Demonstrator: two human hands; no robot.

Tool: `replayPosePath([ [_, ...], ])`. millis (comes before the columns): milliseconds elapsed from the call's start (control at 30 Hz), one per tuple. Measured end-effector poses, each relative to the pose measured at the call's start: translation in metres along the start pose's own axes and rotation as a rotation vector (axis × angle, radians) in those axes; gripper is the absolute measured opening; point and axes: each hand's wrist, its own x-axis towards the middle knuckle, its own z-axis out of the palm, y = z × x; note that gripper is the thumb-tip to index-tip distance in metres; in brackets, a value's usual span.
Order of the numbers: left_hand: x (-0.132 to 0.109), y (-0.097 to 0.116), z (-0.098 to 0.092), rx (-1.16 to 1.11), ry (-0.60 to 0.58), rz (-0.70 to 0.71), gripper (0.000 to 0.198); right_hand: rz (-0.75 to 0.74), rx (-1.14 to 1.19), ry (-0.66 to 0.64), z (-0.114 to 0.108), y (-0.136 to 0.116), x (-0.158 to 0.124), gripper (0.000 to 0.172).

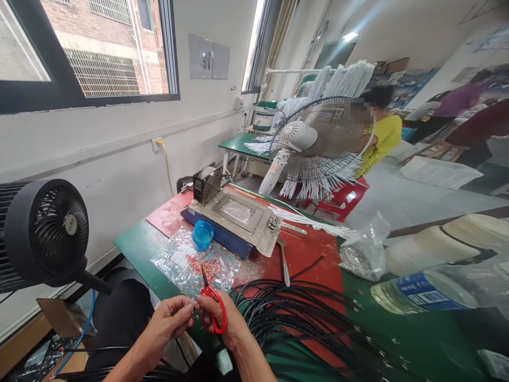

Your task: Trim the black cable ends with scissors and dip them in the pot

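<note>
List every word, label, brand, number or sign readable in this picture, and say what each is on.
No text can be read with certainty.
Black fan's hub badge: marks too small to read.
White fan's neck label: too small.
Clear container's blue label: light markings, too blurred.
Sheets on the wall: too small and faint.

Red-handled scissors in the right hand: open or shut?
Apparently shut: the scissors show their blades together as one narrow, dark point, with no visible gap.
</note>
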Motion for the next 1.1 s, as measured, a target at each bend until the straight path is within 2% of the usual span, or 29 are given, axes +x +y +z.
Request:
replayPosePath([
  [333,-0.0006,0.0014,0.0002,0.0,-0.01,-0.02,0.04,0.005,0.017,-0.034,-0.0027,0.0029,0.0012,0.039],
  [533,-0.0017,0.0012,-0.0005,0.041,-0.011,0.034,0.037,0.043,0.034,-0.031,-0.0021,0.0017,0.0008,0.04],
  [833,-0.0014,0.0021,-0.0007,0.016,-0.019,0.005,0.038,0.031,0.048,-0.046,-0.0021,0.0018,0.0004,0.038],
  [1100,-0.005,0.0013,-0.0007,0.083,-0.037,0.064,0.035,0.065,0.034,-0.027,-0.0016,-0.0004,-0.0006,0.039],
])
